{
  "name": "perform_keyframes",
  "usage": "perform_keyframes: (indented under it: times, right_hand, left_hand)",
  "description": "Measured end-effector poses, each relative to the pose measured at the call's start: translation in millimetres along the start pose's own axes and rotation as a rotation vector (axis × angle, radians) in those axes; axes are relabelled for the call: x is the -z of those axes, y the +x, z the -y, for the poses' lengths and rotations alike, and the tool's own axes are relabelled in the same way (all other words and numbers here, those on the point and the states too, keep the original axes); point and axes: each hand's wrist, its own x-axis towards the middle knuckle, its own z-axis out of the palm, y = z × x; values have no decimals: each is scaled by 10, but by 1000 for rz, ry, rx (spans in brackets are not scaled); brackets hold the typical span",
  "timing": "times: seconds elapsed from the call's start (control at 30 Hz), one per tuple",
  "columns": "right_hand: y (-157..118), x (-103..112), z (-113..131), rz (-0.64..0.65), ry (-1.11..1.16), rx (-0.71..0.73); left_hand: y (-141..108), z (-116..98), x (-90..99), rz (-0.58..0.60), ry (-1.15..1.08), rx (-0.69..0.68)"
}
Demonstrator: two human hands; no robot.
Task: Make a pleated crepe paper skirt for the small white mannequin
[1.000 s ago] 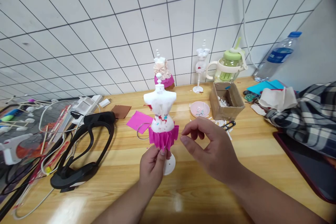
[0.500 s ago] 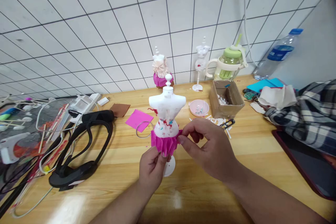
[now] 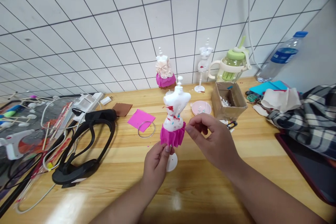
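Hold low, handle gently

The left hand (image 3: pixel 155 161) grasps the dress form (image 3: pixel 173 122), at its one o'clock, beneath the magenta skirt (image 3: pixel 171 138); the right hand (image 3: pixel 214 139) curls at the skirt's three-o'clock edge, its pinch unclear. The dress form looks light and rigid, the pleats (image 3: pixel 177 138) crushable: best gripped below.

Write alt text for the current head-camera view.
Left hand holding a white mannequin at the lower edge of its pleated magenta skirt; right hand close beside the skirt, contact unclear. Behind, another mannequin in a ruffled top stands near a tiled wall.
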Motion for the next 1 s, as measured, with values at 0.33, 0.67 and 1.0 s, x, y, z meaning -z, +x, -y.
perform_keyframes:
  times: [0.33,0.67,1.0]
  right_hand:
    - [-64,-21,62,-34,-114,137]
    - [-73,-56,40,-19,-124,152]
    - [-52,-53,15,8,-82,116]
  left_hand:
    - [19,-63,-31,-15,-241,100]
    - [-27,-19,-45,92,-254,59]
    - [-43,-24,-68,102,-401,133]
